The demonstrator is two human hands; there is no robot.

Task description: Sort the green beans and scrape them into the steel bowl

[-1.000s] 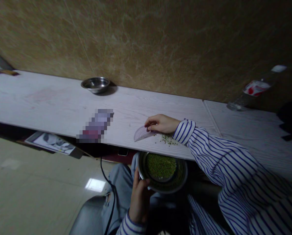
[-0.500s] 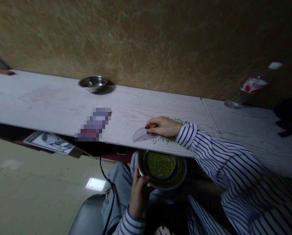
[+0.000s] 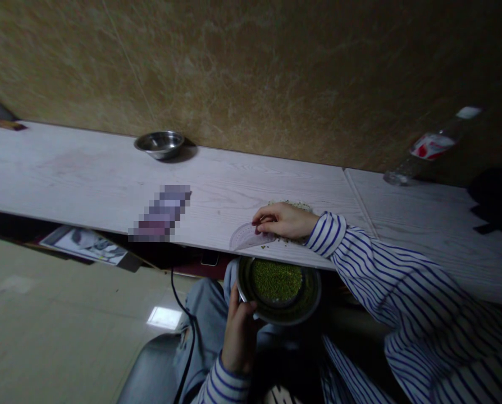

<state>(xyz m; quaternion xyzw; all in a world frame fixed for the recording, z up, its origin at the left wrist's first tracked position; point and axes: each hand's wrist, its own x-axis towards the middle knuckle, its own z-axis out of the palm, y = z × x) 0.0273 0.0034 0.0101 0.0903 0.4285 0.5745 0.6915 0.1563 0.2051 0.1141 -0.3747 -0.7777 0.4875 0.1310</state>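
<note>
Pinching protractor (image 3: 246,236) against surface (image 3: 217,174) with right hand (image 3: 288,220); I grip bean bowl (image 3: 311,293) with left hand (image 3: 240,331).

At four o'clock, a loose white fabric sleeve with thin navy stripes (image 3: 373,264); matching striped cloth sleeve (image 3: 226,387) at six; faded blue denim jeans (image 3: 204,314) at seven!

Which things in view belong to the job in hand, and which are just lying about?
In the job:
translucent protractor, held in the right hand
metal bowl of green beans, held by the left hand
loose grains around the right hand

Seemingly lying about:
plastic bottle with red-and-white label
pixelated item
second metal bowl by the wall (untouched; role unclear)
</note>
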